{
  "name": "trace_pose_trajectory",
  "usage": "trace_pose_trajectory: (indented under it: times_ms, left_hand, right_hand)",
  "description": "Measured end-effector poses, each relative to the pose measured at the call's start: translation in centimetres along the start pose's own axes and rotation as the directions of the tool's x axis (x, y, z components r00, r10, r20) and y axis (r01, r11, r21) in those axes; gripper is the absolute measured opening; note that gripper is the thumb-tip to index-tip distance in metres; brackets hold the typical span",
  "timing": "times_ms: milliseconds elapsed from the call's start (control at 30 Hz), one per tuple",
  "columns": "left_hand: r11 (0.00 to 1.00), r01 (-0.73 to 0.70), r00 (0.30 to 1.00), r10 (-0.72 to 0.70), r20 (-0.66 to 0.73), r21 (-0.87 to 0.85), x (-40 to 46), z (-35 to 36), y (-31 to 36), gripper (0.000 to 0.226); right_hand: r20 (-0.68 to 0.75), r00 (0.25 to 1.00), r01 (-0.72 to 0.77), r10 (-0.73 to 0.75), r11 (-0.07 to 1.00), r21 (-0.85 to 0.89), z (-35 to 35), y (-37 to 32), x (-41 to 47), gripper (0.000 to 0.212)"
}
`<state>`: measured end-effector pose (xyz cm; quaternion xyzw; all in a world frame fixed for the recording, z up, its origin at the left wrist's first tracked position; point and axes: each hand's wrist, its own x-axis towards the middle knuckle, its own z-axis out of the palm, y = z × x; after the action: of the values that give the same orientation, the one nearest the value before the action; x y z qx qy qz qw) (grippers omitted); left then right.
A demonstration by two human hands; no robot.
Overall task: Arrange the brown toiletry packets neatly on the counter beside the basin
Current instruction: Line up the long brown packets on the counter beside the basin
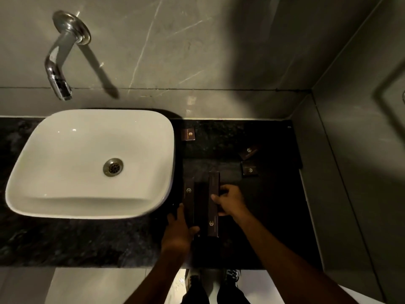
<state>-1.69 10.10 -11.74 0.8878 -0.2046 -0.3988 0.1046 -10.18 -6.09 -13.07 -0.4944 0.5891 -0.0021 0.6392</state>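
Note:
Long brown packets lie side by side on the black counter (274,216), just right of the white basin (92,163). My left hand (178,231) grips the left long packet (189,200) at its near end. My right hand (230,199) holds the right long packet (213,194) from its right side. Between them a darker long packet (201,202) is hard to make out. A small square brown packet (188,134) sits near the back wall by the basin. Two more small packets (248,151) (250,170) lie to the right, the rear one tilted.
A chrome wall tap (59,69) hangs over the basin. Grey walls close the counter at the back and right. The counter's front edge (131,266) runs below my wrists, with the floor and my shoes beneath.

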Motion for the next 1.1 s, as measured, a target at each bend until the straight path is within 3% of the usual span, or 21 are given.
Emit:
trace_pose_trajectory:
  times_ms: [233, 500, 700, 833, 867, 900, 967, 1100]
  left_hand:
    - [0.998, -0.063, 0.998, 0.063, -0.019, 0.024, 0.4, 0.7, -1.0, 0.094]
    - [0.997, -0.075, 0.997, 0.076, -0.017, 0.031, 0.5, 0.7, -0.9, 0.095]
    - [0.997, -0.059, 0.998, 0.060, -0.020, 0.051, 0.2, 0.6, -0.6, 0.094]
    - [0.999, -0.047, 0.999, 0.047, -0.009, 0.023, 0.2, 0.6, -0.4, 0.091]
    - [0.999, -0.047, 0.999, 0.047, -0.010, 0.023, 0.1, 0.6, -0.4, 0.091]
    - [0.999, -0.048, 0.999, 0.049, -0.012, 0.023, 0.1, 0.5, -0.4, 0.090]
    - [0.998, -0.063, 0.998, 0.063, -0.015, 0.009, 0.1, 0.5, -0.4, 0.090]
    - [0.997, -0.074, 0.997, 0.073, -0.026, -0.010, -0.1, 0.5, -0.3, 0.089]
  right_hand:
    - [-0.155, 0.970, 0.135, -0.186, 0.946, -0.294, 0.8, 1.5, -0.1, 0.039]
    - [-0.112, 0.982, 0.113, -0.151, 0.950, -0.290, 0.5, 2.3, -0.1, 0.026]
    - [-0.094, 0.979, 0.139, -0.178, 0.935, -0.327, 0.6, 2.4, -0.1, 0.032]
    - [0.025, 0.923, 0.333, -0.384, 0.765, -0.551, 0.3, 2.5, -1.0, 0.064]
    - [0.075, 0.911, 0.367, -0.406, 0.712, -0.599, 0.0, 3.0, -1.6, 0.054]
    - [0.150, 0.880, 0.418, -0.450, 0.586, -0.695, -0.4, 3.6, -2.5, 0.039]
    - [0.256, 0.855, 0.469, -0.450, 0.463, -0.752, -1.7, 5.4, -4.0, 0.039]
    - [0.220, 0.925, 0.352, -0.311, 0.478, -0.804, -4.3, 9.1, -6.2, 0.065]
